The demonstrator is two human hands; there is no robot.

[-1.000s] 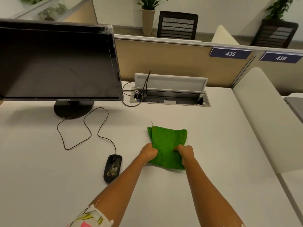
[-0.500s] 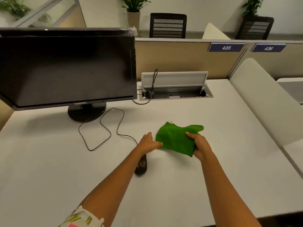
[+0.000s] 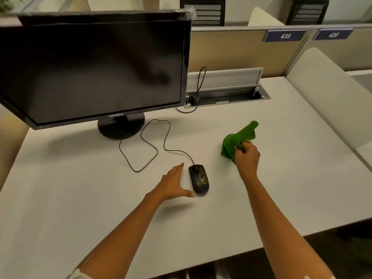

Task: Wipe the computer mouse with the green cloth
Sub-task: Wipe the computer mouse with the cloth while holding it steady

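Observation:
A black wired computer mouse point(image 3: 199, 181) with a yellowish pattern lies on the white desk point(image 3: 80, 198), its cable curling back toward the monitor. My left hand point(image 3: 174, 183) is spread just left of the mouse, thumb tip near its rear end, fingers apart and holding nothing. My right hand point(image 3: 247, 156) is closed on a bunched green cloth point(image 3: 234, 140), lifted off the desk to the right of the mouse, with one corner sticking up.
A large black monitor point(image 3: 94, 67) on a round stand point(image 3: 120, 125) fills the left back. An open cable tray point(image 3: 227, 93) sits behind, below a beige partition. A white divider panel point(image 3: 330, 97) bounds the desk's right side; the front edge is near my arms.
My left hand let go of the cloth and moved left beside the mouse. My right hand gathered the cloth and lifted it off the desk. The camera shifted, bringing the monitor closer.

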